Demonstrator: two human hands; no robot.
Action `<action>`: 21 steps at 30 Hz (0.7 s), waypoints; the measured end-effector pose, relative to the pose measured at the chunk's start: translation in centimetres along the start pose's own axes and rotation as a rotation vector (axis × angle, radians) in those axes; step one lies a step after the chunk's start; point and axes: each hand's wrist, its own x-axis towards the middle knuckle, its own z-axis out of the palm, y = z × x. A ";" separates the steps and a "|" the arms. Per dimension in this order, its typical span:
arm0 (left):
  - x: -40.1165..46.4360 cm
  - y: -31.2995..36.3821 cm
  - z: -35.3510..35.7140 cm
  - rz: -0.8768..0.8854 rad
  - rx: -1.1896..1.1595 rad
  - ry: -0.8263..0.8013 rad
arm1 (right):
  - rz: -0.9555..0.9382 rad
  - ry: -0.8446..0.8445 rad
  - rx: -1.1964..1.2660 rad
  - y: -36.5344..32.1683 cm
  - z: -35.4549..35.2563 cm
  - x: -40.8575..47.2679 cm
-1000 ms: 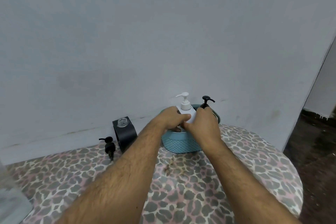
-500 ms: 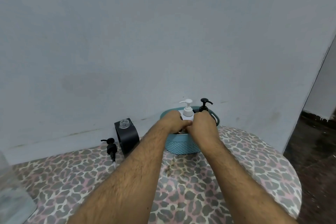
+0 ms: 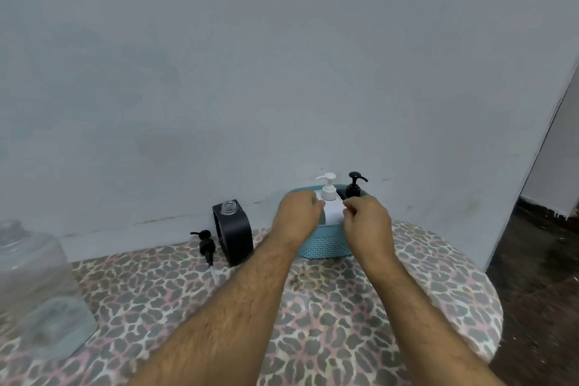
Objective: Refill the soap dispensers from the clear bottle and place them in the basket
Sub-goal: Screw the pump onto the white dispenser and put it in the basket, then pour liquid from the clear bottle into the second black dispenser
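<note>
Evidently both hands, left hand (image 3: 296, 216) and right hand (image 3: 366, 224), sit loosely curled either side of the white dispenser (image 3: 330, 207), barely touching it, as it stands upright in the basket (image 3: 326, 247) beside a black dispenser (image 3: 354, 188). Left of the basket on the counter (image 3: 344, 307), an open black dispenser (image 3: 233, 230) and its loose pump (image 3: 206, 244) probably await refilling from the clear bottle (image 3: 37, 291).

Dim, even, cool indoor light with only faint shadows and no glare. Wide-angle bending curves the edges. The clear bottle (image 3: 37, 291), far left of the left hand (image 3: 297, 216), looks blurred.
</note>
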 end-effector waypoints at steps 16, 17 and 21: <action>-13.8 -11.8 -8.7 -0.324 -0.475 0.352 | 0.009 -0.298 0.326 -9.1 2.8 -9.9; -13.6 -12.5 -9.1 -0.336 -0.493 0.340 | 0.038 -0.321 0.340 -9.5 3.5 -10.2; -11.6 -14.5 -10.0 -0.363 -0.534 0.254 | 0.140 -0.363 0.385 -10.5 6.3 -10.2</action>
